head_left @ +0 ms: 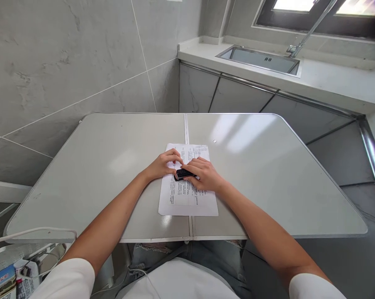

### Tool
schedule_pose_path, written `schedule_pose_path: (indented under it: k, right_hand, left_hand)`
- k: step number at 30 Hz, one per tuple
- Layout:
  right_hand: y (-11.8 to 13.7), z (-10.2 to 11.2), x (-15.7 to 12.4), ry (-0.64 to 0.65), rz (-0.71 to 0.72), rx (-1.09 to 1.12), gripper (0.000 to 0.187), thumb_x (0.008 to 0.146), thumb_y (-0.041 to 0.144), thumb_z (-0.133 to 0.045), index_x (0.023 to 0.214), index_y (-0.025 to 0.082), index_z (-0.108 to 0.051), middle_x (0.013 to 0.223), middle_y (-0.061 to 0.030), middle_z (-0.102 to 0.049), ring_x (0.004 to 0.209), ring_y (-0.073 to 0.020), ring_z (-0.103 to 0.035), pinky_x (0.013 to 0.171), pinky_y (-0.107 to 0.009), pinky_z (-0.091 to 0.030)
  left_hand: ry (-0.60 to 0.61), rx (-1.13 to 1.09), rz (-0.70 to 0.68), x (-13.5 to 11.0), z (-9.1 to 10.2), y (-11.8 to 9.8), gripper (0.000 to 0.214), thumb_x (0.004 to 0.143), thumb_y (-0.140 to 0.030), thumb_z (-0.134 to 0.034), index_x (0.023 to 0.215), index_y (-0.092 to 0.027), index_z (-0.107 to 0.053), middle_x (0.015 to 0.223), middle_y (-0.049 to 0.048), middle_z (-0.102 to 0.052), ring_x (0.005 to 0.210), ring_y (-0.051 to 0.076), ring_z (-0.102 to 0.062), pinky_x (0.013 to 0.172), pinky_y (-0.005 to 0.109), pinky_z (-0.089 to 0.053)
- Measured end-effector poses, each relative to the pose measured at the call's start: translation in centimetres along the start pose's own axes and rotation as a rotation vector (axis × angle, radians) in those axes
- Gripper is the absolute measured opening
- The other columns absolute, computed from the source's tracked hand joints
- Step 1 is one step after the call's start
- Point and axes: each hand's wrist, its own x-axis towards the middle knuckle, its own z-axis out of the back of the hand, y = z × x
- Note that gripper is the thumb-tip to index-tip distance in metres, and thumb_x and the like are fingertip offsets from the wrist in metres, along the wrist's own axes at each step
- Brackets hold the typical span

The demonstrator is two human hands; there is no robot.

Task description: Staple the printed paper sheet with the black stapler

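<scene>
On printed paper (187, 203) atop the white counter (262, 187), a black stapler (183, 173), likely stiff and fairly light, best held along its sides, sits within the right hand's (205, 173) closed fingers; the left hand's (165, 162) curve, parted, beside its tip.

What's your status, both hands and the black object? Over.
Right hand gripping black object, likely a stapler. Left hand curled at its end, contact unclear. Printed sheet underneath; no obstruction seen.

A sink (256, 59) lies in a white counter (333, 81) by a tap (312, 30) below a window (299, 20), with perhaps magazines (2, 282) lower left
</scene>
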Motion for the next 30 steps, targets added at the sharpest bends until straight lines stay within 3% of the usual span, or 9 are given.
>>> schedule_pose_path:
  k: [5,10,14,17,22,26,30]
  right_hand:
    - [-0.2,0.8,0.1,-0.06,-0.06,-0.01,0.028,0.107,0.04,-0.054,0.126,0.023,-0.065,0.094,-0.0077,-0.074,0.085,-0.0248,-0.066,0.076,-0.04,-0.046]
    - [-2.3,3.0,-0.3,-0.214,-0.318,-0.078,0.026,0.101,0.04,-0.063,0.121,0.024,-0.068,0.103,-0.0094,-0.076,0.091,-0.0278,-0.068,0.083,-0.043,-0.051]
    - [-5.2,5.1,-1.7,-0.309,-0.636,-0.191,0.028,0.095,0.039,-0.066,0.118,0.023,-0.071,0.108,-0.0107,-0.076,0.096,-0.0311,-0.068,0.083,-0.045,-0.053]
    - [-7.2,6.5,-3.1,-0.283,-0.786,-0.265,0.03,0.092,0.037,-0.067,0.117,0.023,-0.074,0.104,-0.0106,-0.076,0.094,-0.0321,-0.068,0.083,-0.046,-0.053]
    - [-8.9,7.6,-4.5,-0.181,-0.79,-0.206,0.03,0.088,0.036,-0.071,0.115,0.024,-0.078,0.102,-0.0074,-0.077,0.097,-0.0305,-0.069,0.087,-0.044,-0.053]
    - [-8.9,7.7,-4.7,-0.144,-0.736,-0.067,0.031,0.088,0.035,-0.073,0.118,0.026,-0.078,0.112,-0.004,-0.078,0.103,-0.0278,-0.07,0.09,-0.04,-0.055]
    - [-8.6,7.8,-4.6,-0.132,-0.703,-0.004,0.036,0.087,0.034,-0.075,0.122,0.027,-0.078,0.113,-0.0041,-0.079,0.103,-0.0281,-0.07,0.094,-0.042,-0.056]
  left_hand:
    - [-0.071,0.042,-0.009,0.0,-0.3,0.1,0.031,0.079,-0.048,-0.088,0.101,-0.029,-0.078,0.106,0.0083,-0.067,0.091,0.023,-0.062,0.087,0.04,-0.054]
    - [-0.254,0.399,0.051,0.5,-0.7,0.8,0.021,0.096,-0.044,-0.07,0.105,-0.026,-0.078,0.117,0.0109,-0.072,0.115,0.031,-0.06,0.111,0.051,-0.041]
    - [-0.196,0.532,0.132,0.6,-0.9,2.0,0.046,0.094,-0.046,-0.071,0.136,-0.027,-0.069,0.156,0.0147,-0.054,0.146,0.039,-0.045,0.126,0.061,-0.023]
    - [-0.113,0.525,0.193,0.5,-1.1,2.6,0.057,0.092,-0.051,-0.071,0.145,-0.031,-0.063,0.167,0.0119,-0.043,0.159,0.041,-0.028,0.13,0.065,-0.009]
    - [-0.058,0.568,0.281,0.4,-1.3,2.4,0.054,0.097,-0.054,-0.062,0.146,-0.029,-0.063,0.168,0.0137,-0.042,0.159,0.041,-0.03,0.13,0.068,-0.011]
    - [0.004,0.73,0.315,0.4,-1.2,1.9,0.056,0.104,-0.055,-0.049,0.152,-0.029,-0.056,0.169,0.0127,-0.041,0.159,0.035,-0.031,0.131,0.064,-0.017]
    - [0.001,0.785,0.319,0.4,-1.1,1.9,0.056,0.104,-0.056,-0.048,0.152,-0.028,-0.056,0.165,0.0124,-0.044,0.155,0.034,-0.037,0.13,0.061,-0.023]
